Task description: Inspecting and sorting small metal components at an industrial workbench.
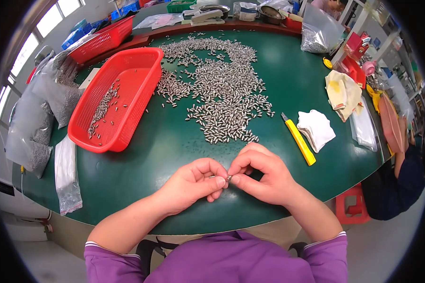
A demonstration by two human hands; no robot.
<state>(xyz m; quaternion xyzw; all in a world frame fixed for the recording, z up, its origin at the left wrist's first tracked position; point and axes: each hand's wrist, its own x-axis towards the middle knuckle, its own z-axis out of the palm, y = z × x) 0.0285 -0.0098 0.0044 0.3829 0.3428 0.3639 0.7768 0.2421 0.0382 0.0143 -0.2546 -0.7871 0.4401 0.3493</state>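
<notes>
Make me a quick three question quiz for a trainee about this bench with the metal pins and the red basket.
1. True or false: the red basket near the left hand is heaped to its rim with pins.
2. What lies between the pin pile and the white folded cloth? A) scissors B) yellow utility knife C) stapler
3. Fill in: both hands pinch one small metal ____ between the fingertips, right hand included.

Key: 1 false, only a scatter of pins lies in it; 2 B; 3 pin.

Shiny metal pins (222, 99), glossy red plastic basket (127, 75), matt green tabletop (174, 141), soft white cloth (316, 128).
</notes>
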